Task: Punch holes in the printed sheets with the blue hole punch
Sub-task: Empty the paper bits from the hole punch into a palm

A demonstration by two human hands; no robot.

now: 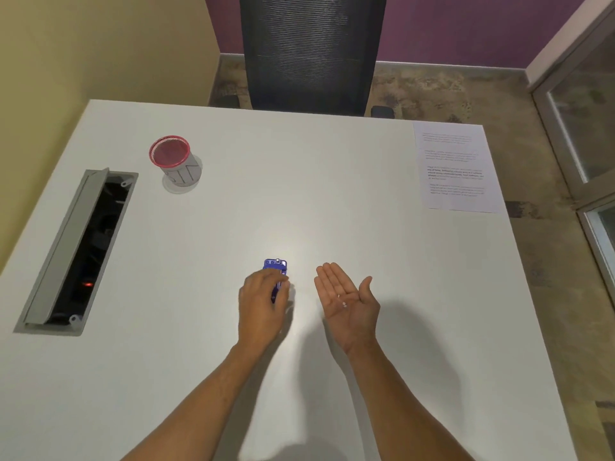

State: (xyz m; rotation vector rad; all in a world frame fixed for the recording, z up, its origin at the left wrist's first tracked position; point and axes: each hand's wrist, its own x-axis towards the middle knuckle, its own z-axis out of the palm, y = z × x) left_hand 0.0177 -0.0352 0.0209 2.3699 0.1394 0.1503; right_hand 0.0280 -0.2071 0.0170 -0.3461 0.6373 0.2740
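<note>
Standing far left on the white table [299, 201], a red-rimmed mesh cup [175, 160] shows nothing I can make out inside. Printed sheets [455, 168] lie at the far right corner, text too small to read. Left hand [263, 304] grips the blue hole punch [275, 271] mid-table; right hand [347, 299] lies spread, palm up, cradling tiny white paper dots [342, 302].

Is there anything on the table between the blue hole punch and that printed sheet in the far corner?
No. In the head view, only bare white table separates the blue hole punch from the printed sheet.
</note>
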